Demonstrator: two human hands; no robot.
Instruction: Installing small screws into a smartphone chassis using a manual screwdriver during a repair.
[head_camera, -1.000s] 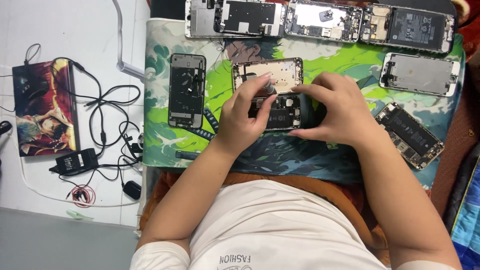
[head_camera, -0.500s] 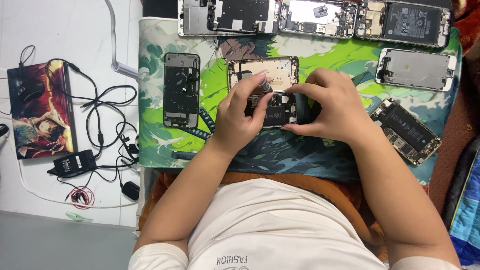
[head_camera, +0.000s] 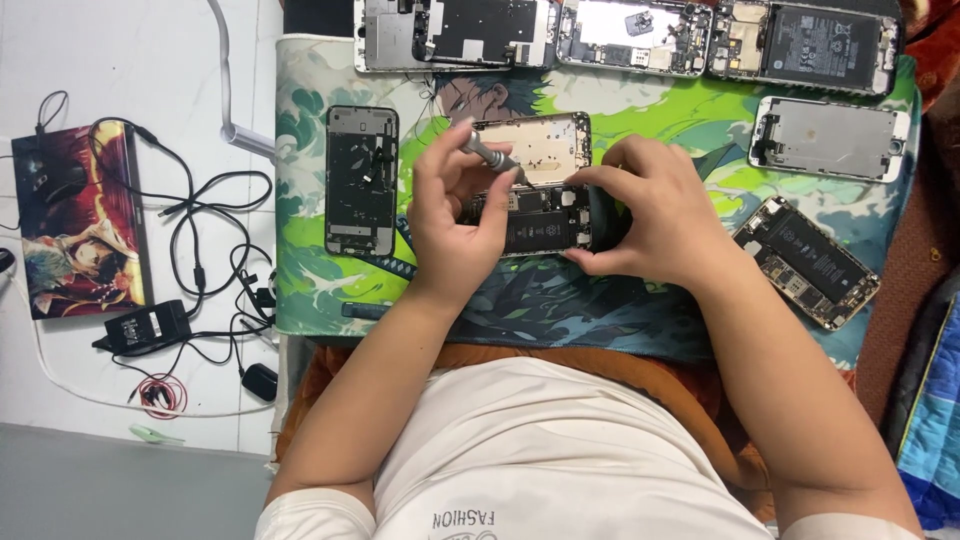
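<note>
Tangled black cables (head_camera: 195, 225), a charger brick (head_camera: 145, 328), an illustrated box (head_camera: 82, 220) left of the mat (head_camera: 310, 80).

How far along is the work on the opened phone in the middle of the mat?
Done: the open phone lies with no screen on it, its insides bared. In hand: the left hand sets a screwdriver tip at its upper edge; the right hand grips its right end. Left: the battery sits inside; remaining screws are too small to tell.

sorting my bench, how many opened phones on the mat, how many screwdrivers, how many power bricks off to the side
opened phones or phone parts: 9, one under both hands, eight more such as and
screwdrivers: 1, in the left hand
power bricks: 1
total: 11
</note>
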